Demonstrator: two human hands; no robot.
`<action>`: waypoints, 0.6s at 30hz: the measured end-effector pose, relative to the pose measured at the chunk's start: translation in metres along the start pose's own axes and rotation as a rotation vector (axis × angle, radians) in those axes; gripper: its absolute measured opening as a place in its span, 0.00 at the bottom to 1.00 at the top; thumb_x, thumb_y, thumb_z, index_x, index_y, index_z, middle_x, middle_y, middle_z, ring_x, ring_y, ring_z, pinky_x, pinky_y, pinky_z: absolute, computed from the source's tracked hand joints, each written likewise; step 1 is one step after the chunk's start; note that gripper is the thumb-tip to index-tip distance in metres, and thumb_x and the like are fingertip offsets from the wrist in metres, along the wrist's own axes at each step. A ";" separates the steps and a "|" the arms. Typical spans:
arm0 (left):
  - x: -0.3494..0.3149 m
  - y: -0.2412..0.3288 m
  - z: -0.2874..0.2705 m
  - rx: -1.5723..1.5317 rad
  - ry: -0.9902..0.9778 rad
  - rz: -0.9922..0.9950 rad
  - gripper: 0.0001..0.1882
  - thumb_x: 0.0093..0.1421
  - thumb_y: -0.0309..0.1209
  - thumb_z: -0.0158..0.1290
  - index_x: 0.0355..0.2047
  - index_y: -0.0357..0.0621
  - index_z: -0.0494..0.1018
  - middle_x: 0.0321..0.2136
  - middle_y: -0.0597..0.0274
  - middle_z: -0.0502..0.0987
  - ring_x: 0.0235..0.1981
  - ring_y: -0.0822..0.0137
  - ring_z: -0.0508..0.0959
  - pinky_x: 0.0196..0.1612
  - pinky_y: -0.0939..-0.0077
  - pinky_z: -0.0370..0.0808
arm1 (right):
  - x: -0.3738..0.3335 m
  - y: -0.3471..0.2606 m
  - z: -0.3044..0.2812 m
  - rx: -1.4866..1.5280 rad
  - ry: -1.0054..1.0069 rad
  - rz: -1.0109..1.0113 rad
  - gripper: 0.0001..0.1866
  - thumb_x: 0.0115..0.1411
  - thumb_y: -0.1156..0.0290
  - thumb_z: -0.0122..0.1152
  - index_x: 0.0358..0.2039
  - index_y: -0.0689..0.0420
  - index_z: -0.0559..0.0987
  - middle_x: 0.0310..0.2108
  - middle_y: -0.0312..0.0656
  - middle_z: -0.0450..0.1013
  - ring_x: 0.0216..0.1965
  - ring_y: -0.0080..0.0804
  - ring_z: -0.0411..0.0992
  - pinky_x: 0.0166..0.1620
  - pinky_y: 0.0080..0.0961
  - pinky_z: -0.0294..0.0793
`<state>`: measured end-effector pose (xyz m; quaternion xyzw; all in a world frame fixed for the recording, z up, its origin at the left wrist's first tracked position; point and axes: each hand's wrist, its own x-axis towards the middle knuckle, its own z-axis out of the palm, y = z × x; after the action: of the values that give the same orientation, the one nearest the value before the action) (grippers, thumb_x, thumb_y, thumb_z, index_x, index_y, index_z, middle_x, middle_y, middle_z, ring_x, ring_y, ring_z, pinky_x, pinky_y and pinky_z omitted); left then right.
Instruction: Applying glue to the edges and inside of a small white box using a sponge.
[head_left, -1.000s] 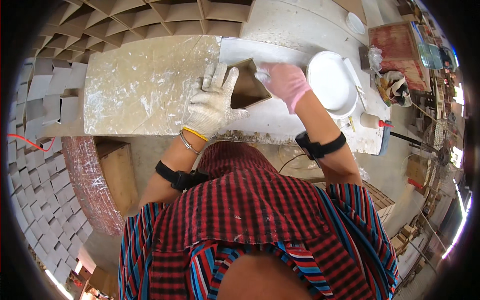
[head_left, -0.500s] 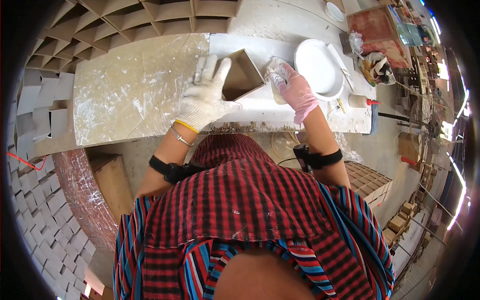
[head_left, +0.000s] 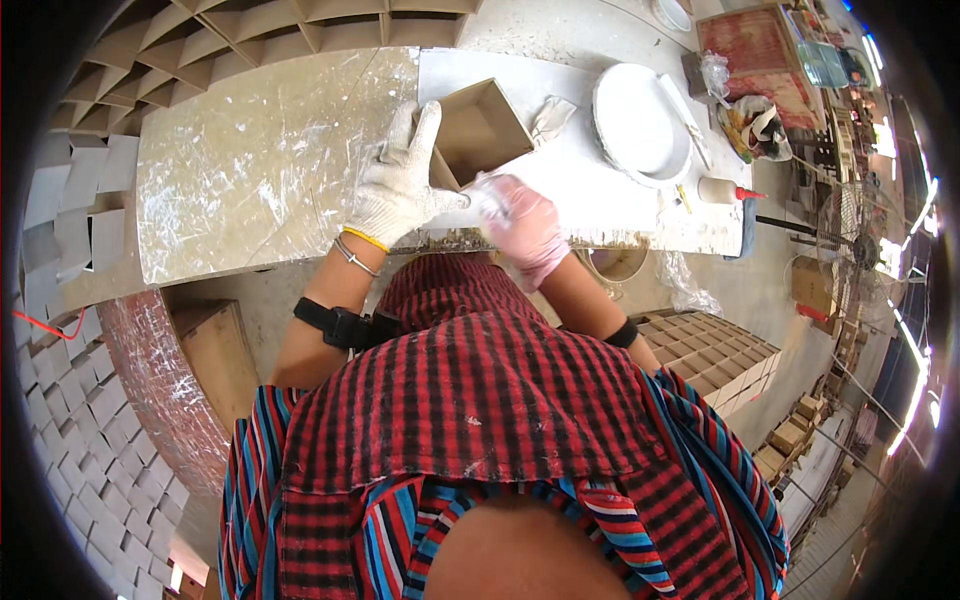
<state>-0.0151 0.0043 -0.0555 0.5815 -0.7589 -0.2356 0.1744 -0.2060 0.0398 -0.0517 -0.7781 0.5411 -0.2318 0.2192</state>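
My left hand [head_left: 402,188], in a white knit glove, lies with fingers stretched and spread along the left side of an open-topped brown box [head_left: 488,120]. Its thumb points right below the box's near corner. At that same corner is my right hand [head_left: 530,225], in a pink glove with white smears on the fingers. Those fingers are blurred, so whether anything sits between them is unclear. A crumpled whitish cloth [head_left: 552,120] lies right of the box. Beyond it stands a round white tub [head_left: 600,125], its inside white.
A flat stick [head_left: 683,105] rests by the tub's right side. A bottle with a red tip [head_left: 717,191] lies near the table's right end. Brown compartment grids [head_left: 330,22] stand along the far left. Several grey-white boxes [head_left: 110,440] are stacked at left; another grid [head_left: 705,350] is lower right.
My right hand has left the crumpled cloth and moved left and nearer to me, to the box's near corner. The cloth now lies on the table. My left hand stays beside the box.
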 end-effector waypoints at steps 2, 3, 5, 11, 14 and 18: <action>0.001 -0.001 0.002 -0.018 0.000 -0.009 0.60 0.35 0.47 0.67 0.64 0.47 0.44 0.62 0.41 0.47 0.60 0.41 0.57 0.58 0.60 0.62 | 0.001 -0.006 0.001 0.020 -0.045 -0.085 0.12 0.56 0.66 0.56 0.40 0.52 0.77 0.35 0.44 0.75 0.36 0.43 0.74 0.40 0.30 0.74; 0.001 -0.001 0.003 -0.024 0.004 -0.012 0.60 0.35 0.47 0.67 0.64 0.47 0.44 0.62 0.41 0.47 0.60 0.41 0.57 0.58 0.59 0.62 | 0.004 -0.005 -0.002 0.027 -0.116 -0.149 0.11 0.56 0.65 0.56 0.40 0.53 0.77 0.36 0.44 0.76 0.36 0.42 0.74 0.40 0.30 0.74; 0.001 -0.002 0.004 -0.025 -0.004 -0.015 0.60 0.36 0.47 0.67 0.64 0.48 0.44 0.62 0.41 0.47 0.59 0.41 0.57 0.58 0.59 0.62 | 0.012 0.001 -0.011 0.127 0.085 0.031 0.11 0.57 0.65 0.56 0.40 0.52 0.77 0.37 0.44 0.76 0.37 0.41 0.75 0.41 0.29 0.73; -0.001 -0.005 0.008 0.007 0.030 -0.002 0.59 0.37 0.49 0.66 0.65 0.52 0.44 0.63 0.43 0.47 0.58 0.40 0.59 0.57 0.57 0.63 | 0.016 0.009 -0.008 0.124 0.050 0.299 0.11 0.58 0.66 0.55 0.40 0.53 0.77 0.37 0.43 0.76 0.38 0.41 0.74 0.43 0.29 0.73; -0.002 -0.006 0.010 0.031 0.079 0.037 0.58 0.37 0.48 0.66 0.64 0.51 0.44 0.62 0.40 0.48 0.57 0.39 0.61 0.57 0.54 0.62 | 0.004 -0.001 0.017 0.156 -0.069 -0.037 0.13 0.55 0.68 0.56 0.42 0.53 0.75 0.38 0.43 0.75 0.39 0.41 0.74 0.43 0.29 0.73; -0.003 -0.007 0.009 -0.010 0.057 0.037 0.57 0.39 0.47 0.65 0.65 0.52 0.43 0.62 0.40 0.47 0.57 0.39 0.61 0.57 0.55 0.61 | 0.001 0.002 0.023 0.335 -0.079 -0.015 0.18 0.50 0.71 0.58 0.44 0.52 0.74 0.40 0.43 0.75 0.41 0.41 0.74 0.45 0.29 0.73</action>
<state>-0.0133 0.0073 -0.0673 0.5732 -0.7630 -0.2194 0.2031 -0.1935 0.0404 -0.0710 -0.7432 0.4801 -0.2894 0.3652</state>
